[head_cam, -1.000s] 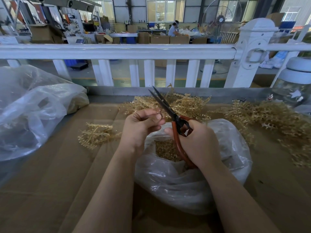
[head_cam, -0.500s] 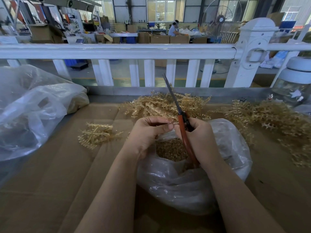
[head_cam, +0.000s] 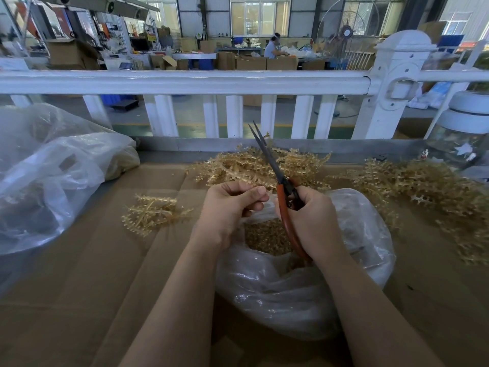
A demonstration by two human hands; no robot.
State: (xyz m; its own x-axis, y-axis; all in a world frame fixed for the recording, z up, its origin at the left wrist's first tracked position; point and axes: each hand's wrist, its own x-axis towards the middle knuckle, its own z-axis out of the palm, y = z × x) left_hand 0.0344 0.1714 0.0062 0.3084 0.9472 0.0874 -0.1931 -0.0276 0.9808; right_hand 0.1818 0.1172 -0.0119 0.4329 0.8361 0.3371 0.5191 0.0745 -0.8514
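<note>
The scissors (head_cam: 281, 182) have parted their blades a crack again, tips up beyond the right hand (head_cam: 312, 221), which grips the orange handles. Just beside it, the left hand (head_cam: 230, 210) pinches a gold sprig (head_cam: 270, 187). Under both hands sits a clear bag (head_cam: 291, 295) of cut gold bits (head_cam: 264, 237).

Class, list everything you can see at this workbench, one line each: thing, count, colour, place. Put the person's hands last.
cardboard: one layer, brown, covering the work surface.
near bag: one, clear, front centre, holding small gold bits.
far bag: one, clear, at left.
sprig piles: three, gold, left, centre and right on the cardboard.
scissors: one, orange-red handles, dark blades, above the near bag, tips pointing away.
jar: one, glass, white lid, far right.
railing: one, white, behind the bench.
left hand: one, fingers curled, contents hidden.
right hand: one, grips the scissors' handles.
</note>
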